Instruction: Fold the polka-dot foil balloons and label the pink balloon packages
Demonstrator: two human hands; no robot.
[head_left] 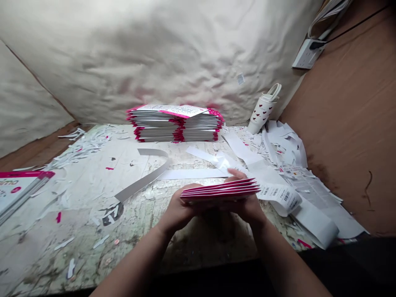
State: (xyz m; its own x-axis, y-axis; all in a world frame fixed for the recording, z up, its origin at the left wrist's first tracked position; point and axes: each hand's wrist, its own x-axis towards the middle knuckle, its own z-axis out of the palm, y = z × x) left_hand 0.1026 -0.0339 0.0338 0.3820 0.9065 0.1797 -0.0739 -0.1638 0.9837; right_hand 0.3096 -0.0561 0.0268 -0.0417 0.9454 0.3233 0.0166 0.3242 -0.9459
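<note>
A small bundle of pink-edged envelopes (219, 190) is held level over the near part of the table, its several layers slightly fanned. Around its left end my left hand (182, 206) is closed. My right hand (249, 208) grips the other end, one finger showing above the far edge. The undersides of both hands and most fingers are hidden by the bundle. Just beyond it lie white paper strips (194, 174). Farther back, against the wall, two side-by-side stacks of similar pink-edged envelopes (176, 126) stand, with a few lying flat on top.
More pink-edged envelopes (21, 192) lie at the left edge. A white tumbler with hearts (262, 109) leans at the back right. Printed label strips (281, 196) and paper scraps (287, 144) crowd the right side. A power strip (307, 53) hangs on the wall.
</note>
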